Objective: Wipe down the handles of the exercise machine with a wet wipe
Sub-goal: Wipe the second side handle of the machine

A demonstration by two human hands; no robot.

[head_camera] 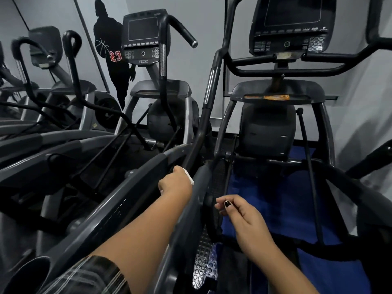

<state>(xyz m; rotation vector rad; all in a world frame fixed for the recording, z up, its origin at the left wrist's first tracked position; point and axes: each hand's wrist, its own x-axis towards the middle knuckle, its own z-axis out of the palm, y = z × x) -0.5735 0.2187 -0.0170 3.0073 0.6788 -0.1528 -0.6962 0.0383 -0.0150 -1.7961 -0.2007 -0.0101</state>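
Head view, near to far.

- Plaid sleeve (89, 276) at bottom left; bare left forearm reached forward from it.
- Studded metal pedal (203, 262) lay low between the two forearms, with a blue mat (275, 198) to its right under the machine frame.
- Right hand (239, 211) hovered just right of the dark frame bar, fingers loosely curled, grasping nothing; thumbnail painted dark.
- Left hand (175, 183) was clenched round a white wet wipe (189, 177), pressing it against the lower end of the long black handle (209, 88). Only an edge of the wipe showed beside the knuckles.
- That handle rose diagonally from the hand, passed a chrome section, and curved out of frame at the top.
- Tray (254, 96) under the near console held an orange wrapper (275, 97); its print was not legible.
- Near console (290, 26): dark screen, keypad at right, round button at centre. Key legends too small to read.
- Neighbouring machine's console (143, 39), to the left: a label along the lower edge read "750AT", as best I could make out.
- Back wall: black silhouette (110, 35) of a basketball player with a ball, number "23" in red at hip level.
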